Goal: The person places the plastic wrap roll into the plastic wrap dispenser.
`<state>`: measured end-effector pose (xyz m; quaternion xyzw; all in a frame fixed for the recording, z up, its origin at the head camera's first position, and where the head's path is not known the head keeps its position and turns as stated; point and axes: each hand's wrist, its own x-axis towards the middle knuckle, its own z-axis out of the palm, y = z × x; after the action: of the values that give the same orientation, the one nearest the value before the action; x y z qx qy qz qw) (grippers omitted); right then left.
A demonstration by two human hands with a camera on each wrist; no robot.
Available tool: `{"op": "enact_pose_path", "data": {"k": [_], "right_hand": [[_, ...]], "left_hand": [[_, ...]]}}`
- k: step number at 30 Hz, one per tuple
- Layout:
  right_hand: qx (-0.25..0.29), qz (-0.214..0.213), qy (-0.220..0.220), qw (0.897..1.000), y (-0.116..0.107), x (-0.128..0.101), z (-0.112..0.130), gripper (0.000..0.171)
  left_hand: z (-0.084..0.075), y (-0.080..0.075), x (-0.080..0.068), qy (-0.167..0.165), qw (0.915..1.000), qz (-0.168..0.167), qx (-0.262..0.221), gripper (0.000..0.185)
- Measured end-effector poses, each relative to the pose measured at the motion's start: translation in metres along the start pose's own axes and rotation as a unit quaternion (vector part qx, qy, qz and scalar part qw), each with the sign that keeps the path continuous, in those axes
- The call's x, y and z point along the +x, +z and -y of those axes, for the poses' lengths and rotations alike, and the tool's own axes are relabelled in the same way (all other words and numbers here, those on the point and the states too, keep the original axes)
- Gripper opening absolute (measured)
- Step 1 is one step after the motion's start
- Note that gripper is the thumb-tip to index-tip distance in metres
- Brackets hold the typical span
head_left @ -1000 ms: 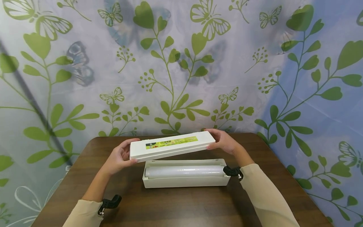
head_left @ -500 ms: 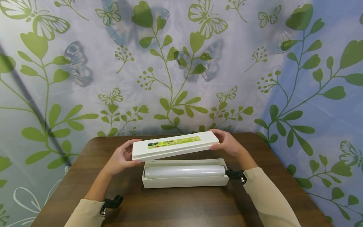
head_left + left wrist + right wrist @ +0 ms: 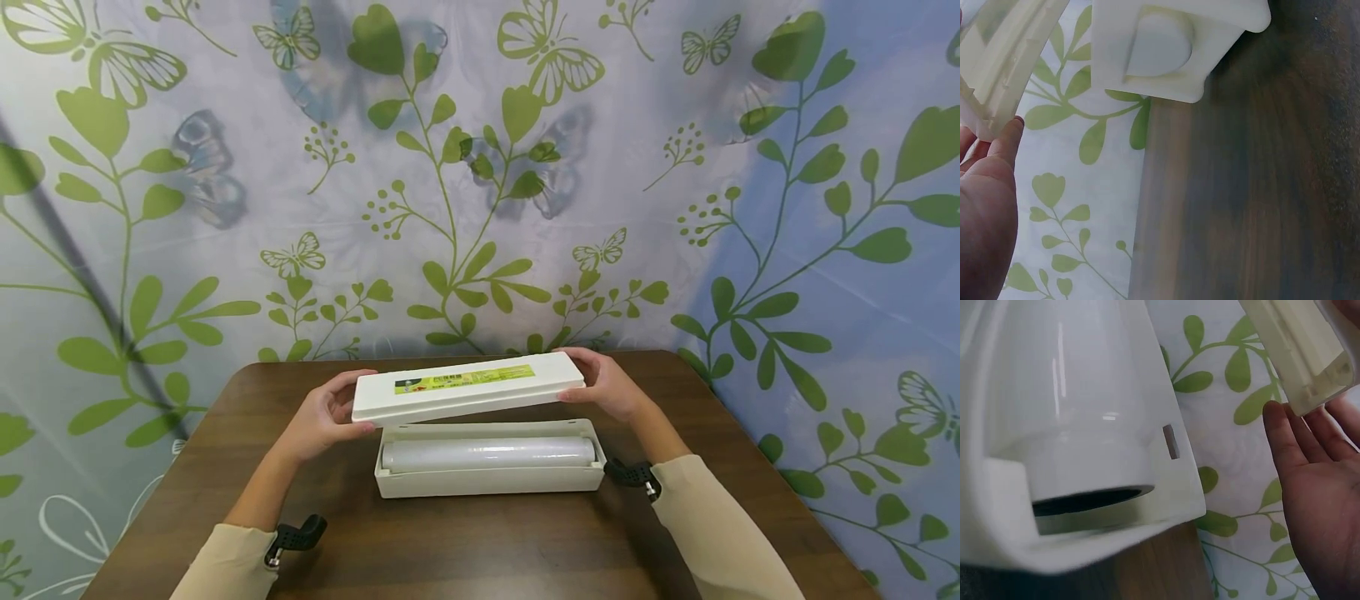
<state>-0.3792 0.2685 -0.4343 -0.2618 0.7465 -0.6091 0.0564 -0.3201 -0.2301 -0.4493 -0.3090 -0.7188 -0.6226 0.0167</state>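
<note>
Lid [image 3: 467, 387] held in the air, left hand [image 3: 324, 414] and right hand [image 3: 606, 385] each gripping one end, hovering just over the open dispenser box [image 3: 489, 478] on the tabletop [image 3: 480, 550] — film roll [image 3: 487, 452] lying inside. Looks like the closing step; next it needs squaring up and lowering evenly.

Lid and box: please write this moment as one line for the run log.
lid: held above box | box: open on table, roll inside | left hand, right hand: gripping lid ends

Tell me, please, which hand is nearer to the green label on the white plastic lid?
Left. The left hand grips the lid end beside the green label; the right hand holds the far end.
</note>
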Motion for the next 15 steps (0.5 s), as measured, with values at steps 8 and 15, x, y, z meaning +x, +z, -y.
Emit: {"op": "enact_pose_path", "data": {"k": [8,15], "right_hand": [[-0.004,0.004,-0.004,1.000,-0.003,-0.009,-0.001,0.077],[-0.011,0.014,-0.020,1.000,-0.007,-0.013,-0.009,0.081]], "left_hand": [[0.002,0.005,0.001,-0.018,0.9994,-0.005,0.030,0.077],[0.003,0.010,0.002,-0.022,0.9982,-0.004,0.056,0.075]]}}
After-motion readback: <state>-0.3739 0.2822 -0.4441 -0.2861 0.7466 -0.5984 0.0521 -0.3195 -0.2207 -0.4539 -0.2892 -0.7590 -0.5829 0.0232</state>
